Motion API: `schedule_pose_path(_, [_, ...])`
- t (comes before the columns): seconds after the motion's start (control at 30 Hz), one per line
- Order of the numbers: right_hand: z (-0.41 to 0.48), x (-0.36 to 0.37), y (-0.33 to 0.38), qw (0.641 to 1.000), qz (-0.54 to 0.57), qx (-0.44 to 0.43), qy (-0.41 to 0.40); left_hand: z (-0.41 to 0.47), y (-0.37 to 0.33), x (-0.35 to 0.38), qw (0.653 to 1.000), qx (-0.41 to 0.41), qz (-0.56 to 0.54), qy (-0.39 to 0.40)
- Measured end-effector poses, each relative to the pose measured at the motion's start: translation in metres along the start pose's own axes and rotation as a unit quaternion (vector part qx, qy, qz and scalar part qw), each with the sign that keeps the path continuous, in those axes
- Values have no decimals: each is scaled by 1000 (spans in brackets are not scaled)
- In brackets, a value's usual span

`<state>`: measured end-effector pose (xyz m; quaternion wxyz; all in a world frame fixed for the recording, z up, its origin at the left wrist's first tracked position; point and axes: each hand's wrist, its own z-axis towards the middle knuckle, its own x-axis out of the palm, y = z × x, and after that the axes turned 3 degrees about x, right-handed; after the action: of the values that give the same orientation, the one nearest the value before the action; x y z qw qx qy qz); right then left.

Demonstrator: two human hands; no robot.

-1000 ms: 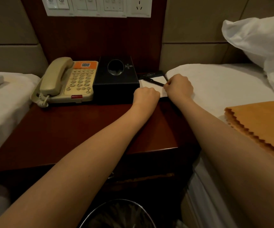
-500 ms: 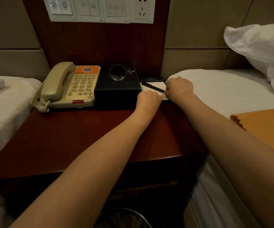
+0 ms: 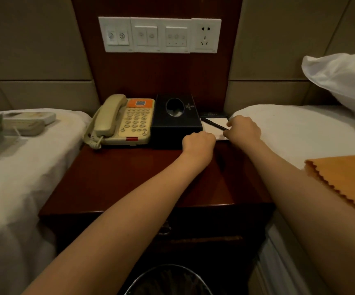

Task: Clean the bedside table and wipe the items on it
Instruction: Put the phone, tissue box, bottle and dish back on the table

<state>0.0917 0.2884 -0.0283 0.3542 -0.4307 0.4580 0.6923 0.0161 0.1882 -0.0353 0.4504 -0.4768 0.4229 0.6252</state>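
Grip: L hand [image 3: 198, 141], R hand [image 3: 243, 129] on notepad [image 3: 209, 127] by tissue box [image 3: 175, 125]

The dark red-brown wooden counter [image 3: 129, 177] had a glossy top. Along its back edge sat a beige telephone [image 3: 134, 124], its handset [image 3: 108, 116] cradled on the left and an orange label above the keypad. Just beside it on the right stood a black tissue box [image 3: 175, 124] with an oval opening on top. Right of the box lay a white notepad [image 3: 211, 129] with a black pen [image 3: 212, 124] slanted across it. An orange cloth [image 3: 346, 179] with a zigzag edge lay flat on the bed [image 3: 289, 133] to the right
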Motion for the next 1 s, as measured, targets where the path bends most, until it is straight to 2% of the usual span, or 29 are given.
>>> schedule_pose_path(0.13, [-29, -7, 20, 998, 62, -10, -6, -28, 21, -14, 997, -8, -72, -19])
schedule_pose_path(0.23, [-56, -9, 43, 987, 160, -27, -3, -54, 52, -22, 982, -87, -168, 12])
schedule_pose_path(0.33, [-84, -12, 73, 961, 275, -29, 13, -83, 86, -28, 972, -133, -195, 18])
schedule_pose_path(0.4, [-103, -11, 98, 949, 312, -38, 16, -103, 107, -31, 965, -162, -204, 10])
schedule_pose_path(0.6, [-156, 4, 171, 935, 311, -95, 142, -166, 168, -47, 956, -225, -186, -9])
schedule_pose_path(0.83, [-218, 14, 247, 911, 284, -185, 235, -237, 242, -69, 940, -314, -134, -16])
schedule_pose_path(1.0, [-257, 18, 293, 884, 280, -216, 307, -287, 290, -82, 921, -373, -109, -20])
